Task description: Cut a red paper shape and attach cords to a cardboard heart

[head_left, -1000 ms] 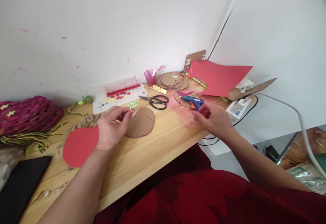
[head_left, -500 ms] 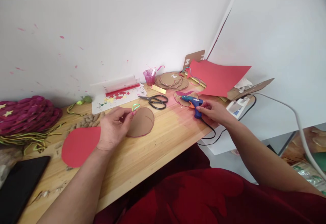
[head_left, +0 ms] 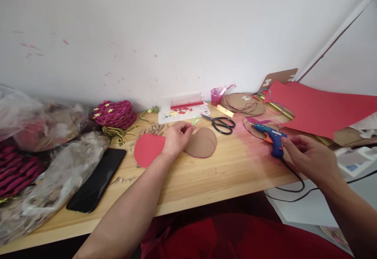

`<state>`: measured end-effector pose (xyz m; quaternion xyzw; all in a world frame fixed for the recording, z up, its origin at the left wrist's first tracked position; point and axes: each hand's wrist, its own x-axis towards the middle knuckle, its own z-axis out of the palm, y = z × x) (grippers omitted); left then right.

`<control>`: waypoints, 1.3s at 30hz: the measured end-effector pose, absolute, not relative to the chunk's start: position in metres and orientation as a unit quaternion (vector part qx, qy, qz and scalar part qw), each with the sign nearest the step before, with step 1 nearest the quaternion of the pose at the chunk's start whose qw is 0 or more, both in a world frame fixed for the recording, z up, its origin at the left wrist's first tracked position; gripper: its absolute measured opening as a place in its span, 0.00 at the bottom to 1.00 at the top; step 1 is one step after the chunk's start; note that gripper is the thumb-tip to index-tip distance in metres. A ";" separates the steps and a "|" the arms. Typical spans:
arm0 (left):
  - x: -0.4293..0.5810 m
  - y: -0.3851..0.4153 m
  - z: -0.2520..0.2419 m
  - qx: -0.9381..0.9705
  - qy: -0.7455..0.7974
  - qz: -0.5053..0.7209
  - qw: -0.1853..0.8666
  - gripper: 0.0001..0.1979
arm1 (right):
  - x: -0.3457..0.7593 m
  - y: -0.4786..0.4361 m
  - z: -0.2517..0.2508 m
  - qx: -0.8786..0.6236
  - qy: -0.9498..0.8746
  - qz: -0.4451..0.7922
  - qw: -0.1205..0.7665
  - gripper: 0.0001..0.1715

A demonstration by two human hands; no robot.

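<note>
My left hand (head_left: 176,138) pinches a small green loop (head_left: 194,120) at the top edge of a brown cardboard apple shape (head_left: 203,142) lying on the wooden table (head_left: 206,176). A red paper apple shape (head_left: 145,149) lies just left of that hand. My right hand (head_left: 309,157) is closed around the handle of a blue glue gun (head_left: 272,137), whose nozzle points left over a round cardboard piece (head_left: 253,127). The gun's black cord (head_left: 294,178) trails off the table's front edge.
Black scissors (head_left: 221,123), a star sticker sheet (head_left: 179,113), a pink cup (head_left: 216,95) and stacked cardboard discs (head_left: 243,102) sit at the back. A red paper sheet (head_left: 318,107) lies at right. A black phone (head_left: 97,178), plastic bags (head_left: 50,172) and magenta woven pieces (head_left: 113,113) fill the left.
My right hand has closed on the glue gun's handle. The view has swung left, showing the bags and phone. My left hand keeps its pinch on the green loop.
</note>
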<state>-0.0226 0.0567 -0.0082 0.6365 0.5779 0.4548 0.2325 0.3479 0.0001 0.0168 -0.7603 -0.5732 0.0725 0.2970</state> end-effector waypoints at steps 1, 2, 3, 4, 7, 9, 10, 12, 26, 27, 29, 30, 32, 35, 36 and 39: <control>-0.023 0.057 -0.008 0.628 0.580 0.457 0.246 0.09 | 0.338 -0.002 0.018 -0.745 -0.590 0.087 0.298 0.17; -0.023 0.057 -0.008 0.619 0.580 0.461 0.263 0.10 | 0.327 -0.003 0.020 -0.721 -0.619 0.107 0.291 0.18; -0.024 0.058 -0.008 0.608 0.578 0.466 0.282 0.11 | 0.315 -0.003 0.020 -0.699 -0.643 0.104 0.296 0.20; -0.025 0.059 -0.008 0.597 0.576 0.471 0.301 0.12 | 0.303 -0.002 0.020 -0.675 -0.664 0.101 0.304 0.21; -0.028 0.062 -0.009 0.575 0.568 0.482 0.338 0.14 | 0.267 0.004 0.017 -0.591 -0.730 0.161 0.304 0.19; -0.029 0.063 -0.010 0.567 0.570 0.482 0.348 0.14 | 0.247 0.010 0.015 -0.541 -0.767 0.187 0.289 0.20; -0.029 0.064 -0.011 0.564 0.572 0.482 0.349 0.14 | 0.237 0.013 0.016 -0.521 -0.781 0.197 0.281 0.20; -0.028 0.064 -0.012 0.563 0.578 0.479 0.345 0.13 | 0.220 0.019 0.019 -0.492 -0.799 0.214 0.271 0.19; -0.025 0.054 0.006 0.590 0.573 0.373 0.430 0.15 | 0.174 0.072 0.044 -0.505 -0.770 0.278 0.275 0.16; -0.025 0.053 0.007 0.587 0.570 0.372 0.438 0.16 | 0.173 0.073 0.041 -0.506 -0.768 0.299 0.254 0.17; -0.024 0.052 0.007 0.588 0.571 0.366 0.441 0.17 | 0.170 0.073 0.037 -0.502 -0.756 0.342 0.244 0.18; -0.024 0.052 0.008 0.591 0.572 0.363 0.437 0.16 | 0.167 0.073 0.036 -0.500 -0.747 0.358 0.251 0.18; -0.023 0.051 0.008 0.601 0.571 0.361 0.428 0.15 | 0.163 0.073 0.034 -0.503 -0.733 0.375 0.264 0.16; -0.023 0.050 0.008 0.607 0.565 0.360 0.427 0.13 | 0.159 0.075 0.028 -0.506 -0.717 0.404 0.258 0.18; -0.023 0.051 0.008 0.607 0.562 0.357 0.433 0.12 | 0.158 0.076 0.025 -0.505 -0.711 0.415 0.259 0.19; -0.022 0.052 0.005 0.611 0.549 0.348 0.451 0.12 | 0.157 0.079 0.017 -0.495 -0.700 0.436 0.273 0.20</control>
